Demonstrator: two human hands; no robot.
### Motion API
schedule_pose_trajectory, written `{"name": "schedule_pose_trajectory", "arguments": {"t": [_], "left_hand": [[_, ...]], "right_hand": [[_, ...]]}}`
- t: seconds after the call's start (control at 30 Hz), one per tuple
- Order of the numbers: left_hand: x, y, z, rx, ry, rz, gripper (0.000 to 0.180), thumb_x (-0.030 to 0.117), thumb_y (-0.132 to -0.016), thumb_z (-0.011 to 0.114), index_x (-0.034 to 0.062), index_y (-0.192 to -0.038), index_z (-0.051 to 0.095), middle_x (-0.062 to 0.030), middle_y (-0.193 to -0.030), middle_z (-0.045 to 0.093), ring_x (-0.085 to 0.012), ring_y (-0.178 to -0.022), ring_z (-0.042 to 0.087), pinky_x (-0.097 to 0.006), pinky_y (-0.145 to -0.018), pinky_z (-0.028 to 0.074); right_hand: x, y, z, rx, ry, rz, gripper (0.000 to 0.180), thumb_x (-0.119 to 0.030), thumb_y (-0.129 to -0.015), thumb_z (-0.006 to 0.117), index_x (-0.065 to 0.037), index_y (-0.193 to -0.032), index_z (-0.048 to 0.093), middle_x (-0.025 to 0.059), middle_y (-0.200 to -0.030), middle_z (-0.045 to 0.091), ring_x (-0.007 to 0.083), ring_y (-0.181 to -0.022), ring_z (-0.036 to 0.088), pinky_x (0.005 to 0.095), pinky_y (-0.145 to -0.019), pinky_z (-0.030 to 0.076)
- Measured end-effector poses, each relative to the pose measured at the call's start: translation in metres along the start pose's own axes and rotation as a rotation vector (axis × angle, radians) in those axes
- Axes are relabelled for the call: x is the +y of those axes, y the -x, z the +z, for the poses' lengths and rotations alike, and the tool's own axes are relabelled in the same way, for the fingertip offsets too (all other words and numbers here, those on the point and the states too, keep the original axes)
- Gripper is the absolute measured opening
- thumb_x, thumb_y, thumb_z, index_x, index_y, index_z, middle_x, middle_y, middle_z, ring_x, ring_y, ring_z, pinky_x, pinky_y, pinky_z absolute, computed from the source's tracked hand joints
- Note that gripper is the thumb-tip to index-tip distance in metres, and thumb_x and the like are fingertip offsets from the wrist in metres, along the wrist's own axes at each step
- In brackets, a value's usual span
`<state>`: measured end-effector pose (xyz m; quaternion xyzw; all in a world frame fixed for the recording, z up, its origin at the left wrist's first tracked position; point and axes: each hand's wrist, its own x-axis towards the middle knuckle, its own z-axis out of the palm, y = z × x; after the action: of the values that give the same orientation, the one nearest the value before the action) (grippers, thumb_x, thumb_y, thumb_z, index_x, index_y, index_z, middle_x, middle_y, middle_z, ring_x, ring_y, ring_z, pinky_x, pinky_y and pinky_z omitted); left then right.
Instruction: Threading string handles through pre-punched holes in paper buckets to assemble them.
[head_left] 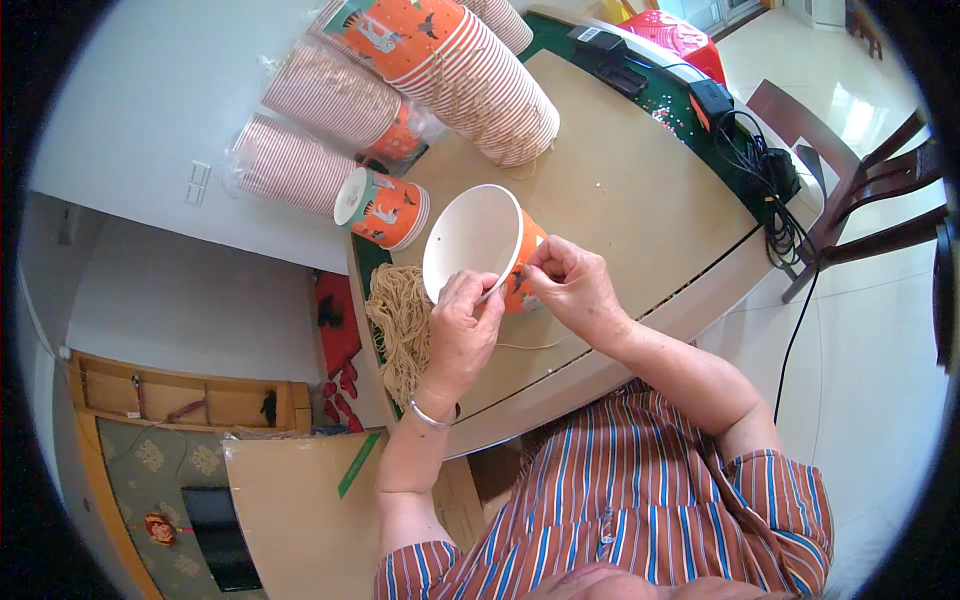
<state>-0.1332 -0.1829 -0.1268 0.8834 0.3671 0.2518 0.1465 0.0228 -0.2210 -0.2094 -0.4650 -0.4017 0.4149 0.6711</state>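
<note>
A large paper bucket, white inside and orange with printed figures outside, lies tilted on the table, its mouth facing left and up. My left hand grips its near rim between thumb and fingers. My right hand is closed in a pinch against the orange side, just right of the rim; what is between the fingertips is too small to make out. Beside my left hand lies a bundle of beige cord. A thin strand of cord curves over the table below the bucket.
A tall nested stack of orange buckets, with cords hanging along it, stands beyond. Bagged stacks and a short stack are at the left. Black cables and adapters line the table's right edge, near a wooden chair.
</note>
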Motion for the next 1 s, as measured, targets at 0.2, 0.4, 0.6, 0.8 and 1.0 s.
{"name": "schedule_pose_trajectory", "arguments": {"t": [0.2, 0.4, 0.6, 0.8, 1.0], "left_hand": [[-0.001, 0.001, 0.003, -0.007, -0.036, 0.061, 0.009, 0.005, -0.089, 0.07, 0.0039, -0.097, 0.065, -0.0113, -0.087, 0.063, -0.0315, -0.084, 0.063, -0.042, -0.078, 0.05], [0.004, 0.004, 0.01, -0.008, -0.217, 0.228, 0.016, 0.0, -0.087, 0.069, 0.0044, -0.102, 0.066, -0.0108, -0.093, 0.064, -0.0314, -0.088, 0.063, -0.041, -0.08, 0.052], [0.004, 0.008, 0.018, -0.048, -0.382, 0.356, 0.021, 0.006, -0.085, 0.066, 0.0023, -0.105, 0.064, -0.0127, -0.1, 0.062, -0.031, -0.098, 0.06, -0.045, -0.092, 0.047], [0.001, 0.011, 0.031, -0.006, -0.56, 0.495, 0.027, 0.011, -0.081, 0.066, 0.0022, -0.106, 0.065, -0.0113, -0.1, 0.062, -0.0287, -0.099, 0.061, -0.046, -0.095, 0.047], [0.01, 0.007, 0.027, -0.097, -0.428, 0.401, 0.022, 0.013, -0.093, 0.061, 0.0004, -0.11, 0.065, -0.0132, -0.099, 0.066, -0.0299, -0.099, 0.063, -0.045, -0.093, 0.049]], "right_hand": [[-0.001, -0.001, -0.001, 0.003, 0.04, -0.011, 0.006, -0.001, -0.095, 0.066, 0.002, -0.094, 0.061, 0.0002, -0.082, 0.069, 0.0026, -0.077, 0.063, 0.0216, -0.064, 0.054], [-0.002, 0.003, -0.006, -0.007, 0.034, 0.041, 0.007, -0.003, -0.096, 0.065, 0.003, -0.097, 0.063, 0.0022, -0.082, 0.07, 0.0041, -0.074, 0.062, 0.0224, -0.064, 0.052], [-0.015, 0.01, -0.011, -0.012, -0.054, 0.021, 0.011, -0.007, -0.101, 0.061, 0.003, -0.099, 0.064, 0.0025, -0.076, 0.068, 0.0059, -0.064, 0.058, 0.0225, -0.059, 0.048], [-0.024, 0.01, -0.016, 0.039, 0.032, 0.175, 0.016, -0.011, -0.098, 0.064, 0.003, -0.09, 0.063, 0.0061, -0.067, 0.068, 0.0103, -0.058, 0.063, 0.0271, -0.053, 0.049], [-0.01, 0.006, -0.018, 0.094, -0.074, 0.241, 0.018, -0.012, -0.095, 0.067, 0.002, -0.085, 0.063, 0.0042, -0.065, 0.067, 0.0083, -0.053, 0.062, 0.0252, -0.048, 0.046]]}}
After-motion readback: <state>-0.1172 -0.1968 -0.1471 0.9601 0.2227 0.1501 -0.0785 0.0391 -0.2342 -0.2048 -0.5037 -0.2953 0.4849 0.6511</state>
